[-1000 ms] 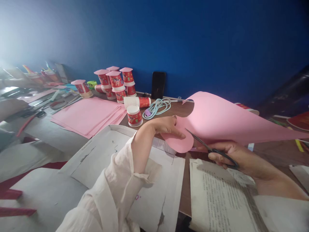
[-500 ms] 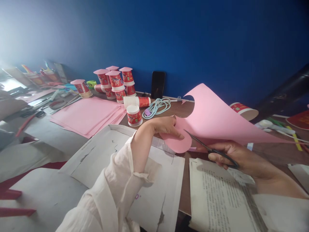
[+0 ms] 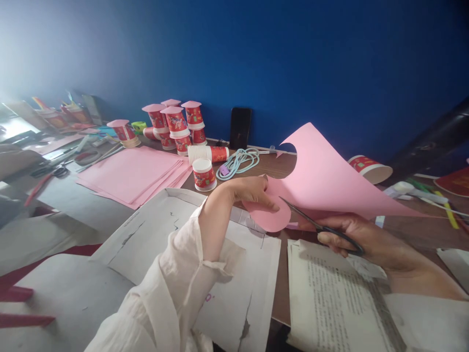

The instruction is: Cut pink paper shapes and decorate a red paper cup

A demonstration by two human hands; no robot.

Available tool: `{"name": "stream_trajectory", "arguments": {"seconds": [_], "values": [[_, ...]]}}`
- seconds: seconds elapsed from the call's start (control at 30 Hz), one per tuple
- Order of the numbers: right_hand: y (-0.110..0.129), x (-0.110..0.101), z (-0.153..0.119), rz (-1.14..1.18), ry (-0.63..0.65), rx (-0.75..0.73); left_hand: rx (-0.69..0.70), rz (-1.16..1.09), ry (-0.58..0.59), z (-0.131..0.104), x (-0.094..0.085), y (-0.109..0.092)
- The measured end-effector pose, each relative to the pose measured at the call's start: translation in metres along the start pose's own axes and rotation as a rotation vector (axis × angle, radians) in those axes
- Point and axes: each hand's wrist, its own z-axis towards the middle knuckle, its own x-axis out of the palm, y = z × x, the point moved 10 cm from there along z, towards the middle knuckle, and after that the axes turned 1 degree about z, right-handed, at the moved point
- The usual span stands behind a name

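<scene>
A sheet of pink paper rises in a bent peak, with a curved cut along its left side. Its rounded lower part lies under my left hand, whose fingers close on the paper; the thumb is partly hidden. My right hand grips black-handled scissors by the loops. Their blades point left, and the tips meet the paper's edge just right of my left fingers. Beneath my left forearm lies a worn white folder or board.
Pink sheets lie stacked at left. Red paper cups with pink tops stand behind, beside a phone against the blue wall. A coiled cable, a loose cup and a printed booklet surround the hands.
The pink sheet's raised peak has shifted slightly up and right, and its right tip has drawn in a little. Both hands stay nearly in place.
</scene>
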Motion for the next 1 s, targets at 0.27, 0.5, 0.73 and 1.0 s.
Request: {"name": "stream_trajectory", "arguments": {"seconds": [0.27, 0.5, 0.73, 1.0], "values": [[0.012, -0.001, -0.004, -0.111, -0.074, -0.077, -0.055, -0.015, 0.098, -0.001, 0.009, 0.004], [0.025, -0.009, 0.002, -0.183, -0.224, -0.237, 0.113, -0.422, -0.009, 0.014, 0.0, -0.008], [0.045, -0.014, -0.001, -0.214, -0.423, -0.419, 0.107, -0.972, -0.118, 0.025, -0.001, -0.003], [0.052, -0.029, -0.011, -0.22, -0.678, -0.456, -0.132, -1.537, -0.212, 0.032, 0.059, 0.001]]}}
